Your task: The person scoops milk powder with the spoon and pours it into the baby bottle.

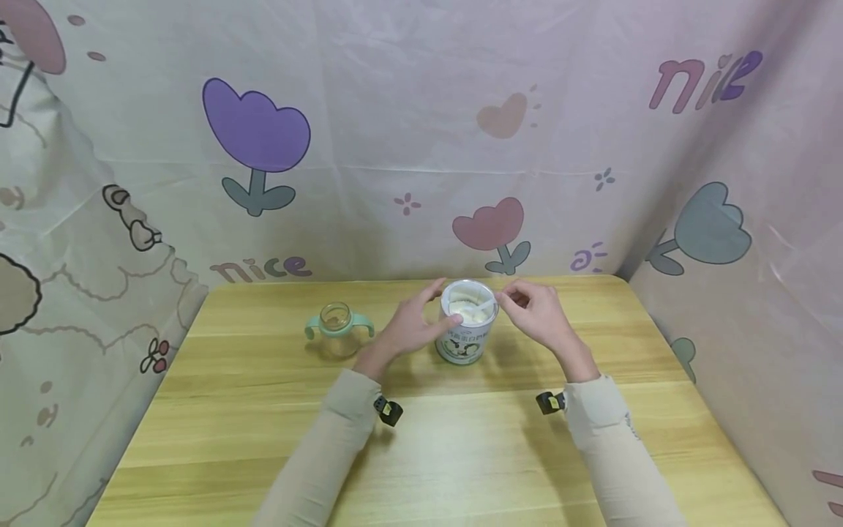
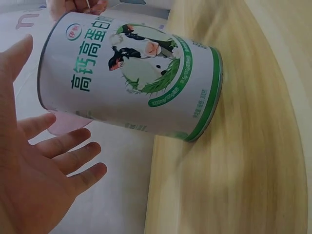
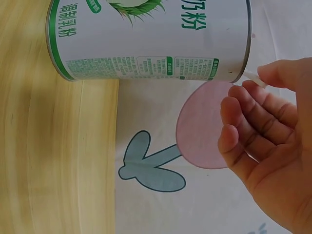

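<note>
A white and green milk powder can stands upright and uncovered on the table, with pale powder inside. My right hand pinches the handle of a white scoop between thumb and forefinger at the can's right rim. In the right wrist view, only the handle end shows beyond the rim. My left hand is at the can's left side, fingers spread and fairly straight. The left wrist view shows those fingers close to the can's top; whether they touch it I cannot tell.
Left of the can stands a clear baby bottle without a lid, with two green handles. The wooden table ends at a printed cloth hanging behind and along both sides.
</note>
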Motion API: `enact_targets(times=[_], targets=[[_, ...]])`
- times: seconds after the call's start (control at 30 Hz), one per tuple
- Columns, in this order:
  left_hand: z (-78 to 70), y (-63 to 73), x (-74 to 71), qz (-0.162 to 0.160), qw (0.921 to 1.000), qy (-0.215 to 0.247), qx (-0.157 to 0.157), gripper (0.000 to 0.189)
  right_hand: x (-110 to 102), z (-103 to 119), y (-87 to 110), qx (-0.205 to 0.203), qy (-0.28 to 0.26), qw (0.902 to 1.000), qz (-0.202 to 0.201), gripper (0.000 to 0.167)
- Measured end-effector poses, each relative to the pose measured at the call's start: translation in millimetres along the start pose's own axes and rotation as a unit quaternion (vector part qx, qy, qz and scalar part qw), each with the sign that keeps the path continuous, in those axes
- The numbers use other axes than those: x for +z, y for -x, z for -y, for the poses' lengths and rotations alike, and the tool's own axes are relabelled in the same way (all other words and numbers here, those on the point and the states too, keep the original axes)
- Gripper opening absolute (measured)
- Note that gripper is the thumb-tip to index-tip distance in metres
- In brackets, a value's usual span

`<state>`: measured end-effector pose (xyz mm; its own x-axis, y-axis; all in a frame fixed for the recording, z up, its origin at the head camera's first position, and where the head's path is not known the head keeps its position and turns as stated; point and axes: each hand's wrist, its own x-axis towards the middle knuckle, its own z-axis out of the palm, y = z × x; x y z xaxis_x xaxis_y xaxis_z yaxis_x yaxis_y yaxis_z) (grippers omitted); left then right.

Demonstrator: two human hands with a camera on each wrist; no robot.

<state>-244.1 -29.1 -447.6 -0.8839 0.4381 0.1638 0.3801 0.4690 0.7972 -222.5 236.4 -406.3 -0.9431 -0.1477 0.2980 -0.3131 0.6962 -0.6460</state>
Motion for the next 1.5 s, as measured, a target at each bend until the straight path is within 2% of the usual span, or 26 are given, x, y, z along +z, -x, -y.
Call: enact_targets(times=[0.23,0.5,0.8,1.5], targets=[[1.0,-1.6,7.8,0.001,0.9997,0.009,0.023,0.085,3.7,-0.6,-1.1,-0.012,-0.003,0.9999,0.003,0.018],[-1.8,-1.0,10.1,0.008,0.9998,0.012,0.013,0.085,7.0,0.7,0.4,-0.067,0.000,0.9977,0.006,0.014],[-3.2,-2.3,9.9,0.015,0.9996,0.024,0.007,0.087,6.6,2.7,-1.1,-0.093,-0.003,0.9955,0.017,0.014],[-1.1,-5.2,8.8,0.020,0.9989,0.037,0.019,0.083,6.6,8.6,-2.3,-0.067,-0.027,0.9946,0.075,0.017]])
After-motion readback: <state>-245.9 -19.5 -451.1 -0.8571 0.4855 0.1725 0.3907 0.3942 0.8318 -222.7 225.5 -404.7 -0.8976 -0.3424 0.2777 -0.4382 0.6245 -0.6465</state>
